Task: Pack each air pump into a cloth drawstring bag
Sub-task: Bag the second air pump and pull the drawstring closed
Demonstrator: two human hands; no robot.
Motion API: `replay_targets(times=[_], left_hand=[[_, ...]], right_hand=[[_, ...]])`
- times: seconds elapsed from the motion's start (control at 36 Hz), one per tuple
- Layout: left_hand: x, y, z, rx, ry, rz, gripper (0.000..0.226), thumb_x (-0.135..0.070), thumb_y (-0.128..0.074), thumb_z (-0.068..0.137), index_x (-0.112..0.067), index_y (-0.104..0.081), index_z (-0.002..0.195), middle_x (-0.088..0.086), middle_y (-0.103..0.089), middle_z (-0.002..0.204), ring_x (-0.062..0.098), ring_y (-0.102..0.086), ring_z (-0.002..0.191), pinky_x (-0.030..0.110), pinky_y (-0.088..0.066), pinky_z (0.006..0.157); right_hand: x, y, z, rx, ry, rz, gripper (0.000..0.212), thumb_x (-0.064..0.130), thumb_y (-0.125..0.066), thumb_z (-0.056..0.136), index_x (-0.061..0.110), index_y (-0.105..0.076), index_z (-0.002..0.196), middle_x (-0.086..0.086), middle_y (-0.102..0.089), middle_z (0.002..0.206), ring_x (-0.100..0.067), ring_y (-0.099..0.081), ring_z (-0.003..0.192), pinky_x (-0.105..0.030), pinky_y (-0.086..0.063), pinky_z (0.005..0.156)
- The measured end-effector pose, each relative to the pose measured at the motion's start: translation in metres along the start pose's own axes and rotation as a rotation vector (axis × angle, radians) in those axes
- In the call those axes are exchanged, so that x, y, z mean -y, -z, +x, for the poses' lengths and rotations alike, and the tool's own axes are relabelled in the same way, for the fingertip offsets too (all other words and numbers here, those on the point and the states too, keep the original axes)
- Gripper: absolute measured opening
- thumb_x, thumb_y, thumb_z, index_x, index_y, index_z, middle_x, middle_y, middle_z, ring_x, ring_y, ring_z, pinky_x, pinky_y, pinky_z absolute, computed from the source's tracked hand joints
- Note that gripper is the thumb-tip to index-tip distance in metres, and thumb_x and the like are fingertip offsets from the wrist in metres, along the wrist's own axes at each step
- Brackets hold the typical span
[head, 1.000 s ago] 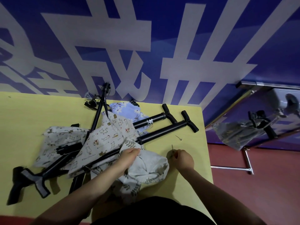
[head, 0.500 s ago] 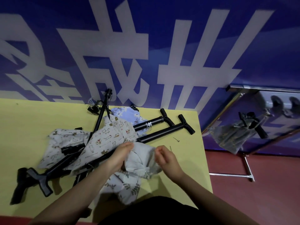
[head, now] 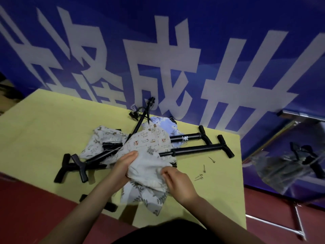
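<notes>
Head view: your left hand (head: 125,167) grips the leaf-print bag (head: 149,182) at its upper edge, and your right hand (head: 177,180) pinches the same cloth just beside it, at the near edge of the yellow table (head: 44,124). I cannot tell what this bag holds. Beyond it, the animal-print bag (head: 149,140) drapes over crossed pumps. 2 T-handled pumps (head: 198,149) lie bare, as I judge it unpacked. 4 loose needles (head: 204,169) lie near your right hand. Most packing appears left.

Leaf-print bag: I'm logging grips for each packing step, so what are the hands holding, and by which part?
Both hold the leaf-print bag: left hand grips its left upper edge, right hand pinches the right upper edge.
</notes>
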State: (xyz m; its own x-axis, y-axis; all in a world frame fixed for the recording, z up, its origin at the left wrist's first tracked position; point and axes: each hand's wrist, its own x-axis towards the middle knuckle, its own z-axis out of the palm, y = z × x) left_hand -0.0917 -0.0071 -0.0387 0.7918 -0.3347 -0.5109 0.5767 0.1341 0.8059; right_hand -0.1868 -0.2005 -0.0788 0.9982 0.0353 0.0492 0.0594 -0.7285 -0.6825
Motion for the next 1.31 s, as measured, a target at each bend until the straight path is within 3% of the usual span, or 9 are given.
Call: replay_targets(times=[0.17, 0.25, 0.42, 0.61, 0.75, 0.92, 1.11, 1.22, 1.31], left_hand=[[0.007, -0.003, -0.020, -0.059, -0.074, 0.004, 0.023, -0.009, -0.046, 0.099, -0.015, -0.066, 0.090, -0.001, -0.074, 0.085, 0.008, -0.070, 0.076, 0.025, -0.053, 0.070], [0.011, 0.003, -0.022, -0.106, -0.081, 0.067, 0.016, -0.016, -0.053, 0.097, -0.007, -0.066, 0.102, 0.016, -0.070, 0.105, 0.021, -0.069, 0.092, 0.035, -0.052, 0.086], [0.016, 0.012, -0.026, -0.067, -0.121, 0.105, 0.078, -0.051, -0.075, 0.064, -0.007, -0.059, 0.126, 0.016, -0.061, 0.128, 0.031, -0.058, 0.120, 0.049, -0.040, 0.108], [0.014, 0.001, -0.033, -0.032, -0.136, 0.181, 0.024, -0.034, -0.065, 0.087, -0.019, -0.066, 0.105, 0.007, -0.067, 0.114, 0.027, -0.059, 0.114, 0.042, -0.042, 0.105], [0.007, 0.000, -0.036, 0.005, -0.169, 0.229, 0.019, -0.031, -0.061, 0.089, -0.013, -0.069, 0.090, 0.012, -0.068, 0.099, 0.031, -0.061, 0.102, 0.043, -0.043, 0.092], [-0.018, -0.003, -0.032, 0.008, -0.077, 0.019, 0.036, -0.022, -0.049, 0.098, -0.002, -0.057, 0.127, 0.020, -0.064, 0.123, 0.033, -0.061, 0.113, 0.042, -0.052, 0.090], [-0.058, -0.016, -0.041, 0.147, -0.156, 0.050, 0.023, -0.023, -0.055, 0.088, -0.003, -0.063, 0.097, 0.012, -0.068, 0.092, 0.023, -0.060, 0.086, 0.034, -0.049, 0.076], [-0.082, -0.028, -0.054, 0.253, -0.182, -0.056, 0.025, -0.018, -0.052, 0.083, -0.004, -0.064, 0.100, 0.010, -0.070, 0.086, 0.022, -0.063, 0.084, 0.037, -0.047, 0.080], [-0.088, -0.036, -0.053, 0.296, -0.154, 0.023, 0.030, -0.024, -0.056, 0.079, -0.007, -0.064, 0.102, 0.009, -0.068, 0.088, 0.021, -0.062, 0.084, 0.036, -0.046, 0.078]], right_hand=[[0.003, -0.007, 0.000, 0.064, 0.075, -0.095, 0.036, 0.033, -0.043, 0.092, 0.016, -0.071, 0.108, -0.003, -0.071, 0.110, -0.025, -0.068, 0.092, -0.031, -0.052, 0.077], [0.005, -0.010, -0.003, 0.058, 0.100, -0.141, 0.034, 0.033, -0.047, 0.090, 0.021, -0.071, 0.110, -0.002, -0.072, 0.108, -0.025, -0.069, 0.089, -0.029, -0.052, 0.073], [0.006, -0.005, -0.003, 0.084, 0.098, -0.194, 0.027, 0.026, -0.055, 0.092, 0.024, -0.067, 0.115, -0.001, -0.069, 0.112, -0.024, -0.063, 0.097, -0.029, -0.047, 0.075], [0.003, 0.005, -0.008, 0.092, 0.044, -0.241, 0.025, 0.025, -0.053, 0.092, 0.025, -0.069, 0.111, 0.002, -0.068, 0.111, -0.019, -0.062, 0.096, -0.026, -0.043, 0.073], [0.009, 0.021, -0.018, -0.039, 0.077, -0.214, 0.048, 0.044, -0.029, 0.092, 0.022, -0.071, 0.097, -0.001, -0.070, 0.090, -0.021, -0.061, 0.081, -0.028, -0.041, 0.064], [0.025, 0.047, -0.014, -0.329, 0.075, -0.272, 0.039, 0.050, -0.043, 0.088, 0.030, -0.055, 0.057, 0.014, -0.045, 0.053, -0.010, -0.053, 0.057, -0.022, -0.029, 0.049], [0.054, 0.085, 0.014, -0.253, -0.169, 0.380, 0.048, 0.042, -0.062, 0.088, 0.021, -0.040, 0.051, 0.009, -0.036, 0.050, -0.009, -0.035, 0.051, -0.028, -0.031, 0.055], [0.075, 0.111, 0.013, -0.235, -0.255, 0.988, 0.033, 0.031, -0.066, 0.083, 0.012, -0.063, 0.056, -0.008, -0.063, 0.059, -0.021, -0.059, 0.052, -0.024, -0.048, 0.054], [0.070, 0.116, 0.014, -0.193, -0.278, 1.027, 0.038, 0.022, -0.059, 0.090, 0.019, -0.065, 0.053, -0.005, -0.066, 0.059, -0.018, -0.062, 0.052, -0.023, -0.049, 0.054]])
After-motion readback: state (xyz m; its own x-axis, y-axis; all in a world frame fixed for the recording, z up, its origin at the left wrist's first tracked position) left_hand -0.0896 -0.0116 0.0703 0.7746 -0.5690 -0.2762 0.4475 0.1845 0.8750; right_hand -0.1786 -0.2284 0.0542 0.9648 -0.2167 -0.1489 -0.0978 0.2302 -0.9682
